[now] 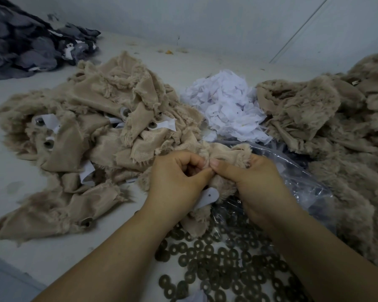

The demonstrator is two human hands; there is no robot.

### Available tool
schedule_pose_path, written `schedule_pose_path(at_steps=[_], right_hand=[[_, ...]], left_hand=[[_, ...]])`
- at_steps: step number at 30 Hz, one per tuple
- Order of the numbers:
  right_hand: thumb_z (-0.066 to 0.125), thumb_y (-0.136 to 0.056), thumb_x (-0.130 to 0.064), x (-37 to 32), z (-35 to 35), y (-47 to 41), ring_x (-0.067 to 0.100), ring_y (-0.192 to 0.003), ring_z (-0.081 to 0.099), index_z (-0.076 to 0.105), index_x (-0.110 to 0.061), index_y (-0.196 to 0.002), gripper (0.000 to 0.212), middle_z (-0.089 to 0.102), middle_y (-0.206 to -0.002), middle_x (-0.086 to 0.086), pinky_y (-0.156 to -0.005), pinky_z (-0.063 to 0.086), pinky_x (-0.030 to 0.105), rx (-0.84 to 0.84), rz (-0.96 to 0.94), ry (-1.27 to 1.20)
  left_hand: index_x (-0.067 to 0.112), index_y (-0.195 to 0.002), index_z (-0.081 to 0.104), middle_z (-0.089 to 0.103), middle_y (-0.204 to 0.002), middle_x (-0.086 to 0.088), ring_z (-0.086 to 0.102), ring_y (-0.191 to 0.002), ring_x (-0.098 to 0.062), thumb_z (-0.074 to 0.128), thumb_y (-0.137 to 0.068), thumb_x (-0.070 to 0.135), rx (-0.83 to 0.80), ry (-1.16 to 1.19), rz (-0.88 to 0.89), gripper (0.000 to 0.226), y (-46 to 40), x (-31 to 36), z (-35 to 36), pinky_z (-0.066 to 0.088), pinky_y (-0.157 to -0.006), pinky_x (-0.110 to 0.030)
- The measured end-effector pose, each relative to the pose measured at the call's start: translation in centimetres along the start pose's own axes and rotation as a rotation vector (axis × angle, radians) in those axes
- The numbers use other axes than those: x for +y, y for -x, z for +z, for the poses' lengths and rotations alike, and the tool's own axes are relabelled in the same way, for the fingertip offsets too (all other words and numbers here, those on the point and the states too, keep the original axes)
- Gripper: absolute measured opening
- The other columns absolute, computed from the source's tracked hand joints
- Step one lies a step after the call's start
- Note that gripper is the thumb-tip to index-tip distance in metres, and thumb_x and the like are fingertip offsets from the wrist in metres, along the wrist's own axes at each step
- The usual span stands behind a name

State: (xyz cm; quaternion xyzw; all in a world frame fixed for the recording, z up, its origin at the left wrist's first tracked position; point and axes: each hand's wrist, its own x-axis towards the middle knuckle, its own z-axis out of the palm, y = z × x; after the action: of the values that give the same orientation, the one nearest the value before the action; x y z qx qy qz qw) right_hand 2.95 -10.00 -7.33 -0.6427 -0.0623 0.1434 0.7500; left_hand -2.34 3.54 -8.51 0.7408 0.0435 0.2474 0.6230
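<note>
Both hands meet over a small tan plush fabric piece held just above the table. My left hand has its fingers curled and pinches the fabric's left side. Thumb against thumb with it, my right hand grips the fabric's right side. A white paper tag hangs below the fabric between the two wrists. What sits inside the pinch is hidden by the fingers.
A heap of tan plush pieces with plastic eyes and white tags lies at the left; another tan heap at the right. White scraps pile behind. Dark washers spill beside a clear plastic bag. Grey fabric sits far left.
</note>
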Motion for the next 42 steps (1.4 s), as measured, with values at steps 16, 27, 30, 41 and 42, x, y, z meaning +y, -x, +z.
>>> schedule_pose_path(at_steps=[16,27,30,41,42], right_hand=[[0.069,-0.091,-0.007,0.1,0.8,0.7,0.026,-0.093,0.074,0.071,-0.003,-0.102,0.012,0.076,-0.098,0.011,-0.087,0.058,0.049,0.086,-0.124,0.143],[0.074,-0.086,-0.005,-0.2,0.3,0.2,0.026,-0.092,0.075,0.073,-0.006,-0.106,0.020,0.078,-0.098,0.009,-0.085,0.060,0.049,0.119,-0.097,0.120],[0.074,-0.086,-0.006,-0.1,0.2,0.2,0.023,-0.090,0.075,0.074,-0.010,-0.104,0.018,0.078,-0.096,0.005,-0.085,0.060,0.048,0.117,-0.111,0.129],[0.078,-0.083,-0.011,-0.2,0.3,0.4,0.026,-0.083,0.075,0.074,-0.008,-0.097,0.015,0.078,-0.088,0.007,-0.078,0.061,0.051,0.136,-0.138,0.253],[0.080,-0.082,-0.014,-0.2,0.4,0.4,0.029,-0.080,0.075,0.074,-0.007,-0.094,0.015,0.077,-0.085,0.009,-0.073,0.061,0.053,0.137,-0.152,0.298]], left_hand=[[0.006,-0.063,0.063,0.058,-0.054,-0.009,0.052,-0.050,-0.012,0.071,-0.084,-0.001,-0.004,0.120,-0.017,0.023,0.0,0.3,0.0,0.046,-0.050,-0.028],[0.015,-0.077,0.070,0.062,-0.071,0.007,0.055,-0.066,-0.007,0.058,-0.078,-0.014,-0.156,0.095,0.021,0.031,-0.5,1.1,-1.5,0.045,-0.060,-0.020],[0.013,-0.083,0.077,0.060,-0.078,-0.001,0.054,-0.070,-0.012,0.061,-0.070,0.001,-0.404,-0.033,0.076,0.024,-0.7,1.5,-2.7,0.045,-0.063,-0.023],[0.014,-0.074,0.078,0.064,-0.074,-0.004,0.061,-0.068,-0.021,0.081,-0.074,0.022,-0.398,-0.058,0.126,0.009,-0.5,1.4,-2.6,0.053,-0.062,-0.033],[0.013,-0.074,0.077,0.064,-0.072,-0.004,0.060,-0.066,-0.023,0.081,-0.073,0.022,-0.343,-0.011,0.133,0.010,-0.4,1.5,-2.4,0.053,-0.061,-0.033]])
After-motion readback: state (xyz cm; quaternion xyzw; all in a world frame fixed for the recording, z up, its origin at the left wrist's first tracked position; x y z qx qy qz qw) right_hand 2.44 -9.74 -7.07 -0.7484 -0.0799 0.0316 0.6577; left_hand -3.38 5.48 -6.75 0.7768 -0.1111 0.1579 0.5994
